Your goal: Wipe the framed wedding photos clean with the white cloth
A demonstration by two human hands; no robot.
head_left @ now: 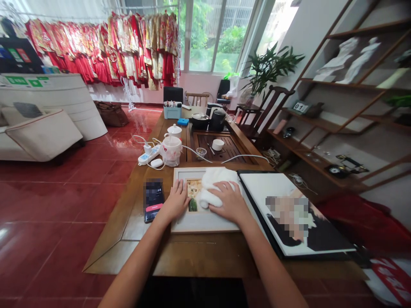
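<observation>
A picture frame (205, 224) with a pale border and a small picture (194, 188) in its middle lies flat on the wooden table (192, 256). My left hand (176, 200) rests on the frame's left side, fingers stretched out over the border beside the picture. Over the right half of the frame, my right hand (228, 199) presses on a bunched white cloth (218, 176), its fingers spread across it. The cloth hides the right part of the picture. Left of my left hand lies a phone (154, 200) with its screen lit.
A large photo album or print (279, 184) lies right of the frame. Beyond are a pink-white cup (171, 150), a power strip (149, 155), an earbud case (156, 163), cables and a tea tray (231, 149). Shelves (346, 81) stand at right, a sofa (45, 132) at left.
</observation>
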